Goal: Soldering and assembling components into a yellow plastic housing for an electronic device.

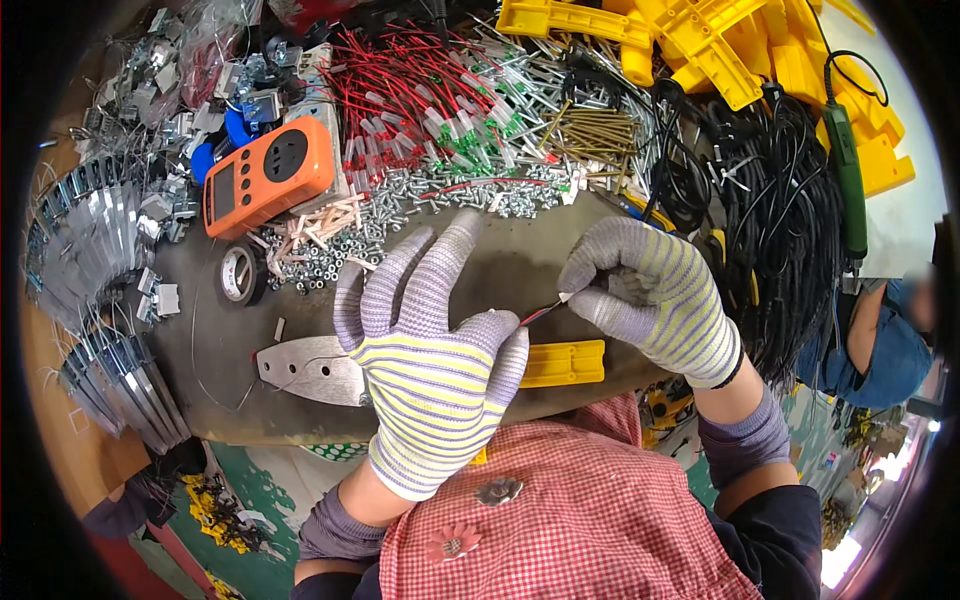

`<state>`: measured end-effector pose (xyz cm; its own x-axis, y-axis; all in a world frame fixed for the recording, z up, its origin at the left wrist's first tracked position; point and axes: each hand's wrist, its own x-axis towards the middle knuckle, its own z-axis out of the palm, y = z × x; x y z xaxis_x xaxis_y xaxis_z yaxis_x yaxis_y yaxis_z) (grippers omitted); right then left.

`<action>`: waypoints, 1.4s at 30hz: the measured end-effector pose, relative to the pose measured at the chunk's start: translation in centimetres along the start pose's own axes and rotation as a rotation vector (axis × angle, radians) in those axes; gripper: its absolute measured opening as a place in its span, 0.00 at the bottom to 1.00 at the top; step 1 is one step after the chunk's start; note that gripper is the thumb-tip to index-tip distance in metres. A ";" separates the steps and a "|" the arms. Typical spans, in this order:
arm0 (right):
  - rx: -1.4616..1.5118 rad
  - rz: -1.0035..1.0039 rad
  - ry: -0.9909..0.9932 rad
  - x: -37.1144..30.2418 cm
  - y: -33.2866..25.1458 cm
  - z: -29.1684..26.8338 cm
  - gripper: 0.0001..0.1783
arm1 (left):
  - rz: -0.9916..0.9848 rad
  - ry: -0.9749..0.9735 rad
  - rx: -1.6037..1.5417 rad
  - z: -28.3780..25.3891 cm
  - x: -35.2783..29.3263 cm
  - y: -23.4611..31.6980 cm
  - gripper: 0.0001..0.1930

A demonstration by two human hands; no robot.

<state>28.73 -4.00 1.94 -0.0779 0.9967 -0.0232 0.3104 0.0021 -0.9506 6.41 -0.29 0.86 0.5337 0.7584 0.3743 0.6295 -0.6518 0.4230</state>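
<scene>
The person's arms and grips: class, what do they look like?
The left grip and right grip wear knitted gloves, greyish-purple at the fingers, striped yellow, white and grey below. The right cuff's edge is dark. Greyish-purple knitted bands circle the forearms, with dark sleeves above.

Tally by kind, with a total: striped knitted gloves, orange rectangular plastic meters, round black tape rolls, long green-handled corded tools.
Striped gloves: 2
Orange meter: 1
Black tape roll: 1
Green-handled tool: 1
Total: 5

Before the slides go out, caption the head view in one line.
Gloved left hand and right hand pinch a thin red wire over a dark worktop, near a yellow plastic part.
</scene>
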 end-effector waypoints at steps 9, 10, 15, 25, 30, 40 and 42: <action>-0.036 -0.077 -0.016 0.3 -0.4 -0.2 0.08 | 0.010 -0.012 0.015 -0.3 0.2 0.1 0.07; -0.132 -0.095 -0.083 0.5 -0.6 -0.2 0.08 | 0.008 -0.016 0.025 -0.3 0.1 0.2 0.07; -0.301 -0.228 -0.150 0.6 -0.5 0.9 0.08 | 0.052 -0.002 0.027 -0.2 -0.1 0.1 0.07; -0.113 -0.092 0.064 0.6 -0.3 2.5 0.11 | 0.059 0.032 0.164 -1.2 1.0 1.1 0.10; -0.128 -0.081 0.111 -0.4 -1.8 1.5 0.14 | -0.008 -0.089 -0.101 -3.4 -0.2 0.7 0.28; -1.003 -0.353 0.166 -0.8 3.0 -1.1 0.12 | 0.098 -0.406 0.091 -6.0 -5.1 -7.7 0.45; -0.943 -0.330 0.248 -0.3 3.4 -0.9 0.13 | -0.037 -0.341 0.176 -5.9 -5.4 -7.0 0.44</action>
<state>30.69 -4.23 -0.97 -0.1295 0.9233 0.3616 0.9349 0.2352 -0.2659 -4.16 0.10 0.76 0.6475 0.7602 0.0534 0.7232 -0.6350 0.2715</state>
